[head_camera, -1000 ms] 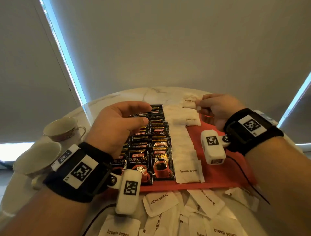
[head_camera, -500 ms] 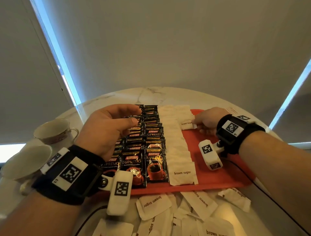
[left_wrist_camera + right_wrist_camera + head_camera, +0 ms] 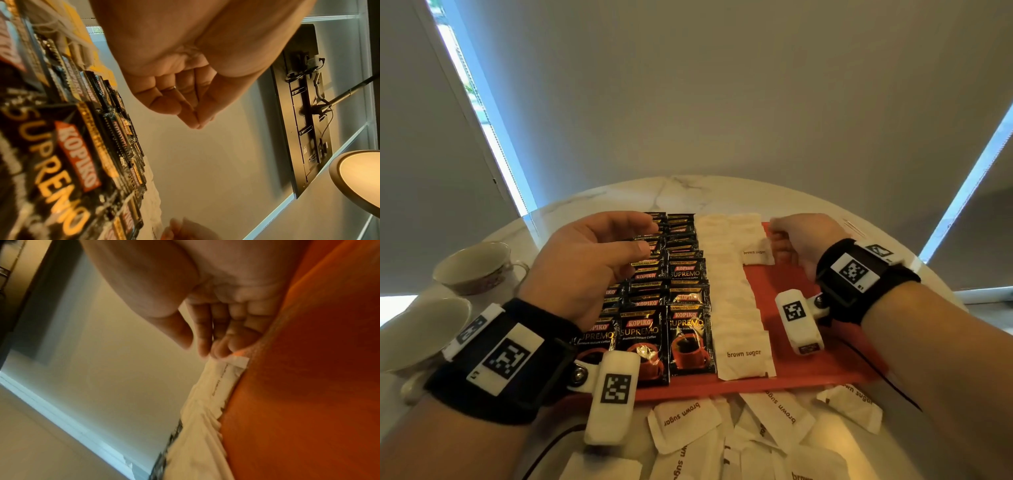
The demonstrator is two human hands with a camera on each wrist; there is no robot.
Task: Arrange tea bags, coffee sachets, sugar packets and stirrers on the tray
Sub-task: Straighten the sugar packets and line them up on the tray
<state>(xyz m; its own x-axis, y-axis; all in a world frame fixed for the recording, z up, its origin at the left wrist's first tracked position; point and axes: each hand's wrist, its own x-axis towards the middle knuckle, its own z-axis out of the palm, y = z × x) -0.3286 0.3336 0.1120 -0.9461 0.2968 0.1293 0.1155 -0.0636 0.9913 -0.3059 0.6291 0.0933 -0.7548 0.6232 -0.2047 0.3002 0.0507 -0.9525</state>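
A red tray (image 3: 825,359) lies on the round marble table. Its left part holds overlapping rows of black Kopiko coffee sachets (image 3: 688,339), with a column of white brown sugar packets (image 3: 739,308) beside them. My left hand (image 3: 650,236) hovers over the sachets (image 3: 78,154) with fingers loosely curled and nothing in them (image 3: 195,123). At the tray's far end my right hand (image 3: 774,240) touches a sugar packet (image 3: 755,255) that lies right of the column. In the right wrist view its fingertips (image 3: 205,352) rest on the packet's end (image 3: 224,374), the thumb apart, above the tray (image 3: 308,386).
Several loose brown sugar packets (image 3: 685,421) lie on the table in front of the tray's near edge. Two teacups (image 3: 472,270) (image 3: 421,329) stand at the left. The tray's right half is bare red.
My right hand has come down from above the tray's far end and set its sugar packet beside the sugar column. The left hand has stayed over the sachets.
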